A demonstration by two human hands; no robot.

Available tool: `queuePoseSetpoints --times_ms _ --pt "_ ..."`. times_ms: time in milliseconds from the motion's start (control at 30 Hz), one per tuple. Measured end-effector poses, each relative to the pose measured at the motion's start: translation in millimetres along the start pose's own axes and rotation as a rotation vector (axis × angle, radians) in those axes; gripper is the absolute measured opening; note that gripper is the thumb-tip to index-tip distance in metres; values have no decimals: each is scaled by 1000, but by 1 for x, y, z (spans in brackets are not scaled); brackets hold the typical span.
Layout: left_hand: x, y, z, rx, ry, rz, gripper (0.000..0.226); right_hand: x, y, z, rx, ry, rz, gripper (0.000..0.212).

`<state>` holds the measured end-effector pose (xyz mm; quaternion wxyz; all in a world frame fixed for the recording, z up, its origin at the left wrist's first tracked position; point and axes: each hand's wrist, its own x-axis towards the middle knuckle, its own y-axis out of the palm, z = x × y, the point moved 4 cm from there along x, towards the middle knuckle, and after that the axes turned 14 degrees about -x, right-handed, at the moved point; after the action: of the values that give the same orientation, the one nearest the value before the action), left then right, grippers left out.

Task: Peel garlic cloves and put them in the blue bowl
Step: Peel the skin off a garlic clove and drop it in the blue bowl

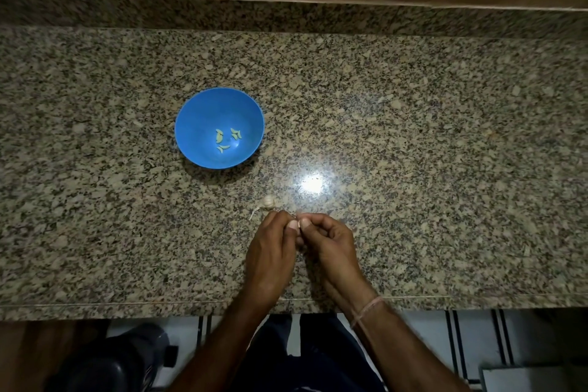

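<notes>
Left hand (273,237) and right hand (329,235) meet over the near tabletop (445,169), thumbs and fingertips pinching a garlic clove (297,222) that they mostly hide. Squeezed this tightly, the clove could slip out and roll off the near edge. The blue bowl (197,124), far-left of the hands, holds 3 small clusters of peeled cloves (219,136). A garlic bulb (269,201) lies just beyond the hands.

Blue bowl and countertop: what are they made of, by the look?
The blue bowl looks like moulded plastic: uniform saturated colour, smooth wall, soft sheen. Glazed ceramic can't be ruled out. The countertop looks like polished granite or similar stone: beige, grey and black speckle, with a sharp lamp glare.
</notes>
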<state>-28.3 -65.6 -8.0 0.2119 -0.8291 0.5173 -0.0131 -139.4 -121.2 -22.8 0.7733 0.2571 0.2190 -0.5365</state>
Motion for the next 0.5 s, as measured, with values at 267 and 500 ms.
queuePoseSetpoints --times_ms 267,500 --pt "-2 1 5 74 -30 -64 24 -2 2 -7 -3 23 27 11" --pt "-1 -4 16 -327 -316 -37 18 -4 -4 1 -225 -122 -38 10"
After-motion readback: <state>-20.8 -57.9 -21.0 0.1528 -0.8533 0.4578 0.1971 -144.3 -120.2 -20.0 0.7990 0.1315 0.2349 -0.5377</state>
